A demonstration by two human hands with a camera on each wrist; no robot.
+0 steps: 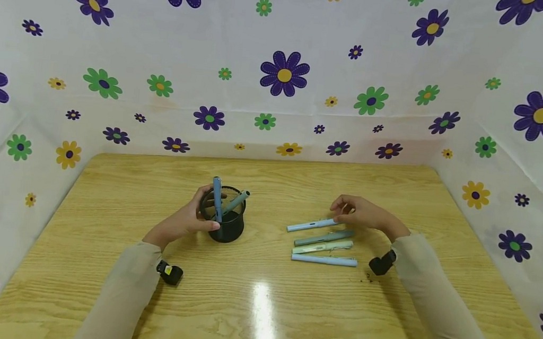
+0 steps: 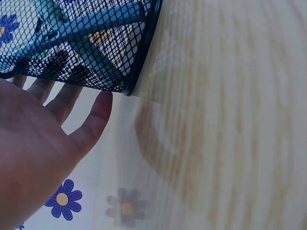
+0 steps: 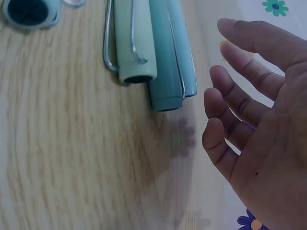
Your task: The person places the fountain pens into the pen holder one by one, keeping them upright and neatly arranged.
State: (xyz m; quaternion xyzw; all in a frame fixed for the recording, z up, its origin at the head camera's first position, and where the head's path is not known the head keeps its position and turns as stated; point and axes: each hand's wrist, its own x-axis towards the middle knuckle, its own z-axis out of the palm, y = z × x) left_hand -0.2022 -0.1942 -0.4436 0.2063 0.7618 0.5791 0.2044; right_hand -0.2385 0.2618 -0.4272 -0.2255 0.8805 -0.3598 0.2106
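Note:
My left hand (image 1: 183, 224) grips a black mesh pen holder (image 1: 230, 231) at its side, thumb in front and fingers behind. Leaning inside the holder are a blue pen (image 1: 216, 197) and a green pen (image 1: 237, 203), which cross behind the mesh in the left wrist view. Over the far end of a light blue pen (image 1: 310, 226) hovers my right hand (image 1: 363, 211), fingers loosely bent. The right wrist view shows a gap between those fingers and the pens. Nearer me lie a dark green pen (image 1: 321, 237), a pale green pen (image 1: 323, 247) and a lavender-blue pen (image 1: 324, 260).
Everything stands on a light wooden table (image 1: 212, 308). A white cloth (image 1: 243, 39) with purple, green and yellow flowers walls off the back and both sides. Black wrist cameras hang under both sleeves, and small dark specks lie near the right one.

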